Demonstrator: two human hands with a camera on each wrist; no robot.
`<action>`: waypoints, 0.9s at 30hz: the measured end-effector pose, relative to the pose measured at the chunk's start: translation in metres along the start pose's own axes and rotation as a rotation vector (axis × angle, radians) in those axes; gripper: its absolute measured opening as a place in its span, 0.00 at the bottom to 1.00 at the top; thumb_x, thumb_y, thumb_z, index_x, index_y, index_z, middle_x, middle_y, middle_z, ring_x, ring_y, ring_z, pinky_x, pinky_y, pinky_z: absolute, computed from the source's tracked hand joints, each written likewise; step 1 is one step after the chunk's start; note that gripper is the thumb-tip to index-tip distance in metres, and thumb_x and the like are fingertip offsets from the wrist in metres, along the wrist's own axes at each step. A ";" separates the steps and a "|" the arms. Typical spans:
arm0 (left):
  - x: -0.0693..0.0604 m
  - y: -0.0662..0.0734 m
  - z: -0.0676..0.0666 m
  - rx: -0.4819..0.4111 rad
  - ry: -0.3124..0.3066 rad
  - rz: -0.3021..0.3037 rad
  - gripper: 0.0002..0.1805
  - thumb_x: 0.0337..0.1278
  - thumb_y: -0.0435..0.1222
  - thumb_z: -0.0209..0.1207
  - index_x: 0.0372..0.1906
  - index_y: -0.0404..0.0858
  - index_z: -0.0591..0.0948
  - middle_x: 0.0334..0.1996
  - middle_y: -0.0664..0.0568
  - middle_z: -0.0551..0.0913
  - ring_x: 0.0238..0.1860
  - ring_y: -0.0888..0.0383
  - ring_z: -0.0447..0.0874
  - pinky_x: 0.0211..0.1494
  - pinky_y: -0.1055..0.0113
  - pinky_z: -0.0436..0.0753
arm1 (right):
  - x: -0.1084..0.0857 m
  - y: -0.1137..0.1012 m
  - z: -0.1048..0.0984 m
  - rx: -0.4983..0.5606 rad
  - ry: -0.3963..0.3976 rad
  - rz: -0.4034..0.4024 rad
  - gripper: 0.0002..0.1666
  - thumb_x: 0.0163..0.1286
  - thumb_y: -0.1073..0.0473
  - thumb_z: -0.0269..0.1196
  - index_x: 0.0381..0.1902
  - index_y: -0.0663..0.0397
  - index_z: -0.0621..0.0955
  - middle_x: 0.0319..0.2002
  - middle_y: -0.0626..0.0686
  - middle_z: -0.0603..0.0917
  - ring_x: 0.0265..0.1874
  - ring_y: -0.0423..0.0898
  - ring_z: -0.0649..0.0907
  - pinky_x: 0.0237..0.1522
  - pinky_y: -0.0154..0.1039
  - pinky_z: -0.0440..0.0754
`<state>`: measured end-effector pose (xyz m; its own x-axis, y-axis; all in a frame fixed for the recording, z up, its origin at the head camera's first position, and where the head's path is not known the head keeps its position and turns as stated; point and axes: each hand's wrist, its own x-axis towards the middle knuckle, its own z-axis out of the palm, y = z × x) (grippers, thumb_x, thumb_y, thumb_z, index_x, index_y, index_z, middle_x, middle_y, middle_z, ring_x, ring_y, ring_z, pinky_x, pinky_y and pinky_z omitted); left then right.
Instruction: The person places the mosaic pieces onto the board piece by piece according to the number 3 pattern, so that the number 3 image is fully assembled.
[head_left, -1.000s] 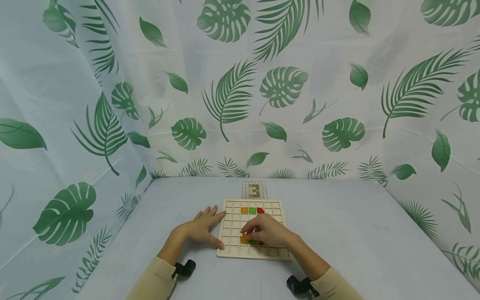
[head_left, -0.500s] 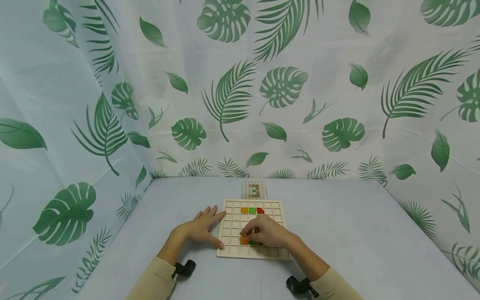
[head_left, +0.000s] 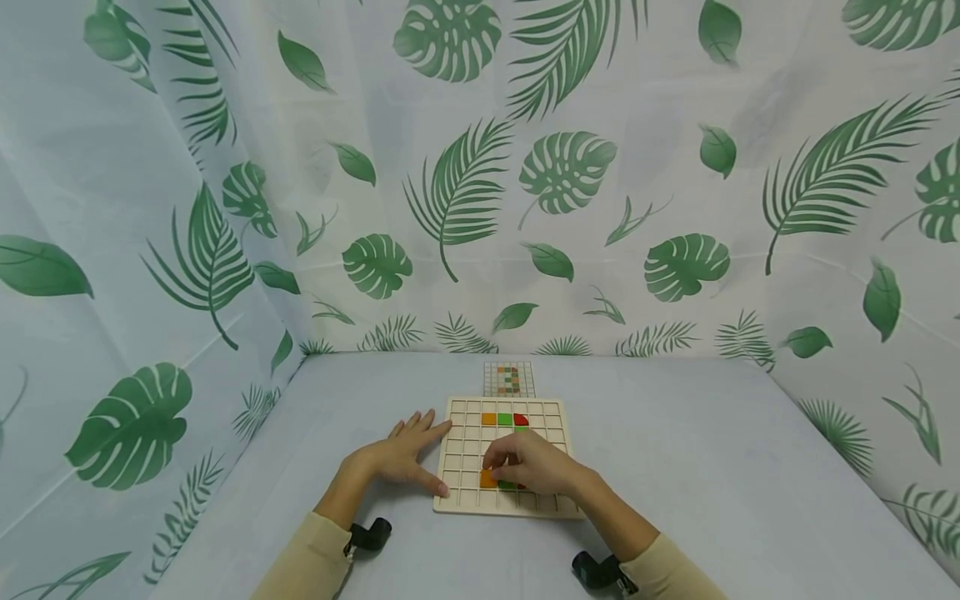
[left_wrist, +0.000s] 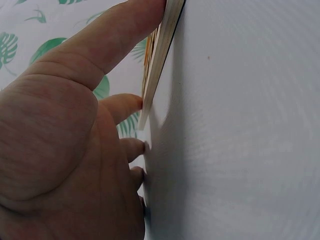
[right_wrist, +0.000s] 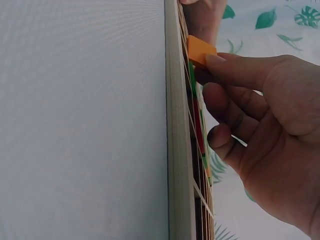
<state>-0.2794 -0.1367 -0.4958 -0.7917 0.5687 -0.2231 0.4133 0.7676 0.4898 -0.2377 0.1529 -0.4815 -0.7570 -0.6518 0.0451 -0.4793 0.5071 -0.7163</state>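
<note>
My right hand pinches an orange square block between thumb and fingers at a cell in the near part of the wooden grid board. In the right wrist view the block still stands proud of the board's surface. Beside it lies a green piece, partly under my fingers, and a red piece follows it. My left hand is spread at the board's left side, its thumb and index fingertip touching the edge. The right hand covers the middle of the board.
Along the board's far part sit an orange square, a green square and a red rounded piece. Behind the board lies a pattern card with a coloured grid. A leaf-print curtain closes off the table's back.
The orange block has gone from slightly slanted to squarer over its cell, with the right fingers still on it. The left hand has stayed in place.
</note>
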 end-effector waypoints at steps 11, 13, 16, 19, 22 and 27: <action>0.000 0.001 -0.001 -0.005 0.005 0.005 0.66 0.43 0.68 0.73 0.85 0.52 0.53 0.85 0.39 0.41 0.86 0.39 0.32 0.85 0.39 0.39 | 0.002 -0.002 0.001 -0.105 0.026 -0.005 0.06 0.70 0.62 0.70 0.40 0.45 0.91 0.39 0.41 0.91 0.39 0.33 0.81 0.42 0.30 0.82; 0.000 0.001 -0.001 -0.007 0.006 0.007 0.66 0.43 0.67 0.73 0.85 0.52 0.53 0.85 0.39 0.41 0.86 0.39 0.32 0.85 0.39 0.39 | 0.002 -0.001 0.001 -0.112 0.031 -0.011 0.06 0.70 0.62 0.71 0.41 0.46 0.91 0.39 0.42 0.90 0.37 0.33 0.81 0.40 0.30 0.82; -0.001 0.002 -0.002 -0.007 0.007 0.011 0.66 0.43 0.67 0.74 0.85 0.52 0.53 0.85 0.39 0.41 0.86 0.39 0.32 0.85 0.39 0.39 | 0.001 -0.001 0.001 -0.120 0.031 -0.021 0.07 0.68 0.63 0.72 0.43 0.48 0.91 0.38 0.43 0.88 0.33 0.33 0.79 0.36 0.30 0.81; -0.001 0.002 -0.002 -0.008 0.008 0.011 0.66 0.43 0.67 0.74 0.85 0.51 0.53 0.85 0.39 0.41 0.86 0.38 0.32 0.85 0.39 0.39 | 0.001 -0.001 0.001 -0.132 0.018 -0.019 0.09 0.67 0.62 0.73 0.45 0.49 0.91 0.37 0.42 0.87 0.30 0.33 0.78 0.34 0.29 0.80; -0.002 0.002 -0.002 -0.010 0.007 0.010 0.66 0.43 0.67 0.74 0.85 0.51 0.53 0.85 0.39 0.41 0.86 0.38 0.32 0.85 0.39 0.38 | 0.001 0.000 0.001 -0.153 0.004 -0.013 0.11 0.67 0.60 0.73 0.47 0.50 0.91 0.37 0.41 0.86 0.30 0.32 0.77 0.34 0.28 0.79; -0.001 0.002 -0.001 -0.008 0.007 0.010 0.66 0.43 0.67 0.73 0.85 0.51 0.53 0.85 0.39 0.40 0.86 0.38 0.32 0.85 0.39 0.39 | 0.002 0.001 0.001 -0.179 -0.012 -0.010 0.12 0.67 0.59 0.74 0.48 0.50 0.92 0.38 0.41 0.86 0.31 0.33 0.76 0.34 0.28 0.78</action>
<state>-0.2784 -0.1367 -0.4935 -0.7909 0.5740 -0.2120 0.4174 0.7594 0.4991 -0.2390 0.1510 -0.4829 -0.7467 -0.6638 0.0425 -0.5593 0.5920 -0.5803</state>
